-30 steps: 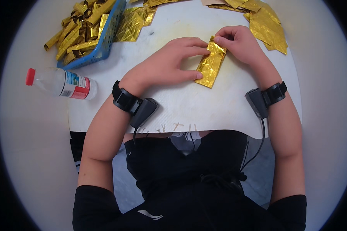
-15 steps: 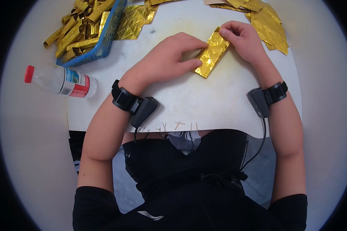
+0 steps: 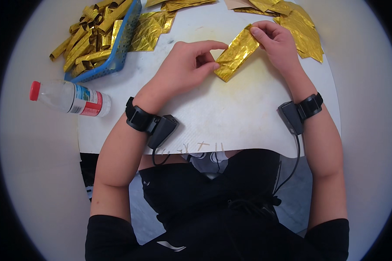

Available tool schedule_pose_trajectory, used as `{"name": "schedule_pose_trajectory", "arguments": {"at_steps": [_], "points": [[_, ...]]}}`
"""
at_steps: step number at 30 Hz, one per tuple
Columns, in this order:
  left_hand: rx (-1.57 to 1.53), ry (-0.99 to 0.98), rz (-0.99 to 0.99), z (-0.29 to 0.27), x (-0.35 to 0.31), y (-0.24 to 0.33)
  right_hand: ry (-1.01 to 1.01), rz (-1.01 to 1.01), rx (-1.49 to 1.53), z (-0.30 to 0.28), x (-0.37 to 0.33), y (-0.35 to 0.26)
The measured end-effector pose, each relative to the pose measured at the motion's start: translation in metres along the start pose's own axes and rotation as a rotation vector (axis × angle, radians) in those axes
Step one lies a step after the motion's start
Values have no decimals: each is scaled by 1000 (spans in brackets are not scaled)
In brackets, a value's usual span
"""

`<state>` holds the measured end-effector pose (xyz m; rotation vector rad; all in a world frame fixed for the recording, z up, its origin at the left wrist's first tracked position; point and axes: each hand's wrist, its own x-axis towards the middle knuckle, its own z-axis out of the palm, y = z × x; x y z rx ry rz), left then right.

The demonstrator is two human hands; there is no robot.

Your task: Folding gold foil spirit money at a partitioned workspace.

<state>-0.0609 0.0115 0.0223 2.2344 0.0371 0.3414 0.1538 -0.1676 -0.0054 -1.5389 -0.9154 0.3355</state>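
A folded strip of gold foil paper [image 3: 238,54] is held slantwise above the white table, its upper end to the right. My right hand [image 3: 276,42] pinches that upper end between thumb and fingers. At the lower left corner, the thumb of my left hand [image 3: 183,65] presses against the strip with a finger behind it. The left index finger stretches out along the strip's left edge. Folds and creases show across the shiny face; its underside is hidden.
At the upper left a blue basket [image 3: 125,48] holds several gold paper rolls [image 3: 80,45]. Flat gold sheets [image 3: 148,32] lie beside it, and more gold sheets [image 3: 302,32] at the upper right. A red-capped plastic bottle [image 3: 69,98] lies at the left edge.
The strip has shifted slightly up and looks wider and longer now. My left hand has moved a little left, its thumb now at the strip's lower corner. The right hand still pinches the top.
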Motion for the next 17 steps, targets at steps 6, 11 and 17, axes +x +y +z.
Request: {"name": "schedule_pose_trajectory", "arguments": {"at_steps": [6,11,17], "points": [[-4,-112,-8,-1,-1,1,-10,-55,-67,3,0,3],[204,-172,183,1,-1,-2,-95,-33,-325,6,-2,-4],[312,-154,315,7,2,-8,-90,10,-421,5,0,-5]]}}
